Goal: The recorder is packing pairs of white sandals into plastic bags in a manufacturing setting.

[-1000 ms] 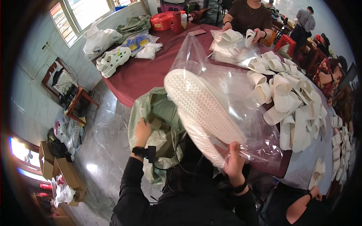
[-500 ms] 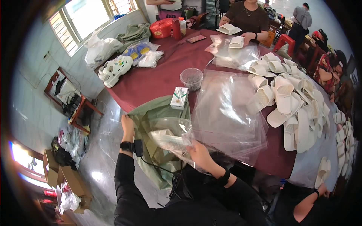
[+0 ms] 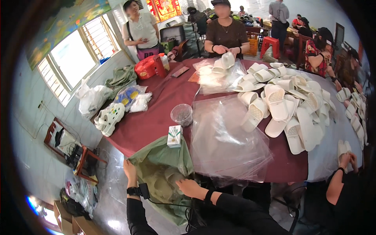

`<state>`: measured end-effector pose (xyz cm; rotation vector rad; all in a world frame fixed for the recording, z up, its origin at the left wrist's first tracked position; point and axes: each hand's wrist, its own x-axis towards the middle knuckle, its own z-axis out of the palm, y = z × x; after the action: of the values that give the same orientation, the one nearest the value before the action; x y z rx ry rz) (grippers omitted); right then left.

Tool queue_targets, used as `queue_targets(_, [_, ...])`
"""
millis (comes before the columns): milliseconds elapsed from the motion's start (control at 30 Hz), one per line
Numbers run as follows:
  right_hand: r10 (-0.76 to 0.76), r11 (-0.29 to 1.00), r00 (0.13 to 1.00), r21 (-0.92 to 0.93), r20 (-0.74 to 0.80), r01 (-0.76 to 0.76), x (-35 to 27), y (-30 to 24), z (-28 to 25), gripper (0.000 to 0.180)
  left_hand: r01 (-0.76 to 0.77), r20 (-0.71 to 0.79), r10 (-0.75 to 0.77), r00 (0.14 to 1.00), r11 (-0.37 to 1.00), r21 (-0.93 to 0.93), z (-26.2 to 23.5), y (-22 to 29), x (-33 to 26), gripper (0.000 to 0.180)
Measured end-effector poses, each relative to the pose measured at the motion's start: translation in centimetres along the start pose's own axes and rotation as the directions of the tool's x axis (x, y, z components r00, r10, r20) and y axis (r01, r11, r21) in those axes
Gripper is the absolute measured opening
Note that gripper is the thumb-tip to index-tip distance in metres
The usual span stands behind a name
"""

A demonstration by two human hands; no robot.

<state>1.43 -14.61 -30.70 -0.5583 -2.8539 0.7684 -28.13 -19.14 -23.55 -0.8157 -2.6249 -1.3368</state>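
**Left hand (image 3: pixel 130 170) and right hand (image 3: pixel 192 188) at the open mouth of a green sack (image 3: pixel 181 158)**

The left hand pinches the sack's rim on its left side. The right hand reaches inside, its fingertips at pale slippers (image 3: pixel 172 175); whether it grips or merely touches them cannot be told. These slippers lie within the sack, beside the edge of a maroon table (image 3: pixel 149 127). Likely faults: should the left pinch loosen, the limp rim may fold inward and narrow the mouth; the cable (image 3: pixel 168 203) crossing the sack's front may snag if an arm swings; a tug on the fabric may topple the small white box (image 3: pixel 174 136), which stands right by the rim.

Counted outward: one sack, one white box, one round clear tub (image 3: pixel 181 114), one stack of clear bags (image 3: pixel 231 137) (layers not countable), and one heap of white slippers (image 3: pixel 276 102), well over a dozen, overlapping too much for an exact total. Farther left lie two white clogs (image 3: pixel 110 118) and one round red container (image 3: pixel 145 68). Two people stand beyond the table, one in a brown top (image 3: pixel 227 37), one in a white shirt (image 3: pixel 145 33). At lower right, a co-worker's two hands (image 3: pixel 347 160) meet more slippers.
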Motion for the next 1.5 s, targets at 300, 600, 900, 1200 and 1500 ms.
queue_targets(300, [-0.048, 0.995, 0.959, 0.093, 0.278, 0.023, -1.0, 3.6, 3.2, 0.040, 0.048, 0.067, -0.047, 0.997, 0.999, -0.013, 0.5, 1.9, -1.1, 0.031])
queue_targets(600, [0.052, 0.949, 0.988, 0.315, -0.142, -0.005, -0.8, 1.0, -5.2, 0.036, -0.303, -0.107, 0.322, 0.941, 0.939, 0.162, 0.5, 8.3, -3.7, 0.029])
queue_targets(900, [0.116, 0.973, 0.856, -0.117, -0.504, -0.201, -9.6, 5.4, -10.7, 0.040, 0.034, 0.905, 0.302, 0.299, 0.945, -0.327, 1.4, 12.3, -8.8, 0.019])
queue_targets(1200, [0.220, 0.919, 0.844, -0.187, -0.489, -0.348, -16.6, 6.7, -9.5, 0.050, -0.144, 0.686, -0.410, -0.600, 0.900, 0.412, 1.6, -1.6, -11.9, 0.043])
queue_targets(1500, [0.280, 0.948, 0.768, 0.042, -0.576, -0.315, -15.6, 7.3, -9.3, 0.045, -0.052, 0.730, -0.433, -0.528, 0.875, 0.481, 0.0, -4.2, -14.3, 0.038])
